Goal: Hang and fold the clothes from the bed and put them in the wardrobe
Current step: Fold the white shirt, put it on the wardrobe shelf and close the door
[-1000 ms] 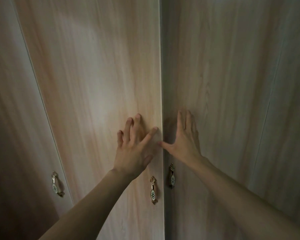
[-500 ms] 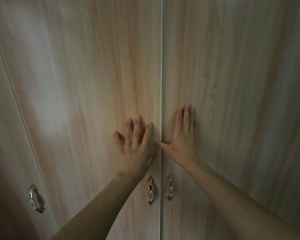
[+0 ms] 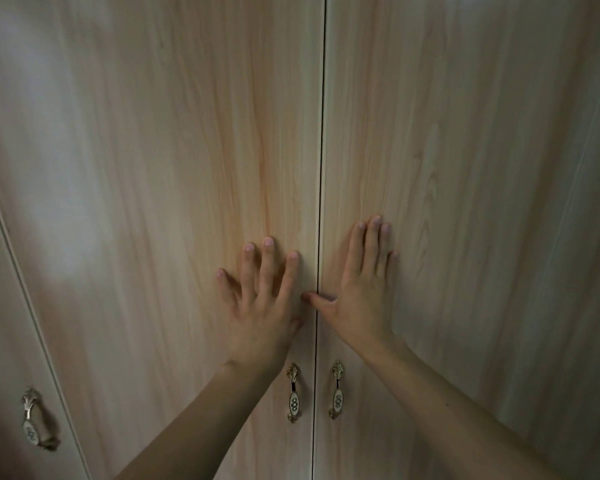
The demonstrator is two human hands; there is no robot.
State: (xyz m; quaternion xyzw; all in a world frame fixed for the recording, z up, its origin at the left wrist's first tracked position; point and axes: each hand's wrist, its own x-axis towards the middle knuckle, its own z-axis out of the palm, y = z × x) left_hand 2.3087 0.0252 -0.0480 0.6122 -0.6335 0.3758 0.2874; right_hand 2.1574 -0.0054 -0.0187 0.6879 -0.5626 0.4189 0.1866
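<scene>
Light wood wardrobe doors fill the view. My left hand (image 3: 262,306) lies flat with straight, spread fingers on the left door (image 3: 187,150), just left of the centre seam. My right hand (image 3: 359,289) presses flat on the right door (image 3: 465,150), its thumb reaching across the seam. The two doors meet with only a thin dark gap between them. No clothes or bed are in view.
Two ornate metal handles (image 3: 293,393) (image 3: 337,389) hang on either side of the seam below my hands. A third handle (image 3: 32,420) sits on another door panel (image 3: 0,306) at the far left.
The doors have swung together from an angled gap to nearly flush. Both hands stayed on the doors and flattened against them, and the view has shifted right.
</scene>
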